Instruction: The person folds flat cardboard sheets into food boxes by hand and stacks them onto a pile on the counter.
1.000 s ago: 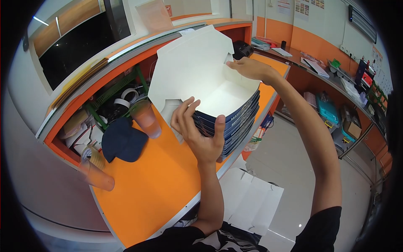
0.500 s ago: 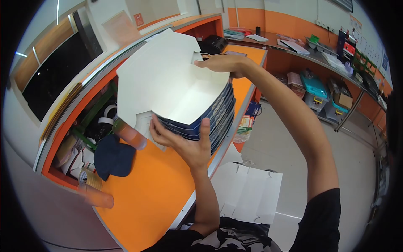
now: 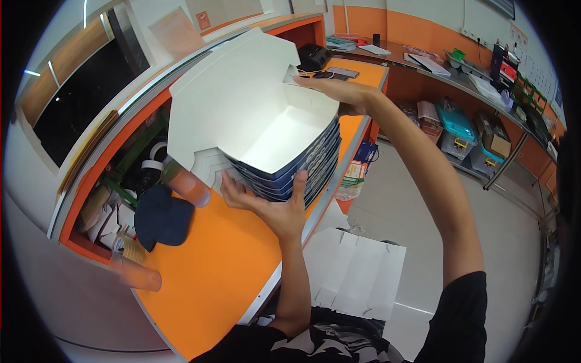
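Head view, left hand (image 3: 275, 212) spread, right hand (image 3: 342, 94) gripping stacked boxes (image 3: 281, 172), cap (image 3: 162, 218) and cups (image 3: 184, 183) beside shelf (image 3: 91, 242).

- No text could be read – letters and numbers all blurred.
- Stacked blue cartons (image 3: 308, 166), by the desk's (image 3: 224, 266) long aisle-side edge: pale print, illegible.
- Small red sign (image 3: 203, 20), beyond the desk's shelf-side edge – marks too small.
- Wall sheet (image 3: 528, 59): grid, unreadable.
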Demonstrator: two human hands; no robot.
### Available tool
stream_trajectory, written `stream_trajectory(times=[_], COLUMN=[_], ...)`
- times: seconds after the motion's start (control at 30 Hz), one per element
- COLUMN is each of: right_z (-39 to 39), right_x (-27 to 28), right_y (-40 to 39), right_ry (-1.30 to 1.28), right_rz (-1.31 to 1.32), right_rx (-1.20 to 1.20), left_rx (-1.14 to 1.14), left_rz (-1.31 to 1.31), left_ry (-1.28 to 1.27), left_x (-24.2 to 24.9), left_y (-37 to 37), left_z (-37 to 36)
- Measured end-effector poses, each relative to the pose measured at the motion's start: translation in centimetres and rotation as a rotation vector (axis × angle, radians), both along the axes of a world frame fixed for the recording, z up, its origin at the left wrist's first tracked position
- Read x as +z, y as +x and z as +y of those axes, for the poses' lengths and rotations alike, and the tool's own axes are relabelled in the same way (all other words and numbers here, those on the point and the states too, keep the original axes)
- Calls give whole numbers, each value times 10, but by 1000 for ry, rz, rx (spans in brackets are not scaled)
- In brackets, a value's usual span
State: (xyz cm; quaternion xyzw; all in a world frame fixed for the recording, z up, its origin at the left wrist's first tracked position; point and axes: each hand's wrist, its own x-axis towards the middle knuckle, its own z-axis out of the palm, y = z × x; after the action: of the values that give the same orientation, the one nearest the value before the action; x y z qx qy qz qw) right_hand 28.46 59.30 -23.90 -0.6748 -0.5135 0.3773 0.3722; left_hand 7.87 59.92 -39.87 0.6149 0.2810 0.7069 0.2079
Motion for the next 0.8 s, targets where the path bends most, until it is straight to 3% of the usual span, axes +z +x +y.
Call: stream_trajectory(times=[0.07, 0.13, 0.2, 0.23, 0.3, 0.37, 0.47, 0.6, 0.67, 0.73, 0.8], right_z=[8, 9, 2, -3, -17, -44, -74, -77, -72, -61, -60], right_x=[-20, -31, -42, -50, -66, -85, -123, -158, -160, -150, -140], right_y=[7, 13, 9, 8, 4, -18, -74, -124, -124, -113, -102], right_ry=[223, 214, 257, 241, 536, 725, 813, 855, 803, 890, 893], right_rz=[125, 159, 393, 383, 309, 94, 2, -28, 14, 232, 175], right_rx=[77, 102, 25, 45, -167, -292, -389, -490, -551, -556, -525], left_rx=[14, 7, 4, -39, -73, -261, -44, 36, -144, -195, -249], left_rz=[-102, -104, -108, -159, -226, -717, -620, -716, -547, -490, -437], left_ry=[-56, -93, -137, -199, -256, -503, -578, -546, -534, -524, -511], left_x=[-11, -4, -6, -10, -13, -12, -12, 4, 6, 13, 13], left_y=[-4, -8, -13, -14, -16, -15, -16, -32, -44, -51, -63], left_z=[-2, -7, -11, -11, -6, 2, 9, 15, 14, -3, -13])
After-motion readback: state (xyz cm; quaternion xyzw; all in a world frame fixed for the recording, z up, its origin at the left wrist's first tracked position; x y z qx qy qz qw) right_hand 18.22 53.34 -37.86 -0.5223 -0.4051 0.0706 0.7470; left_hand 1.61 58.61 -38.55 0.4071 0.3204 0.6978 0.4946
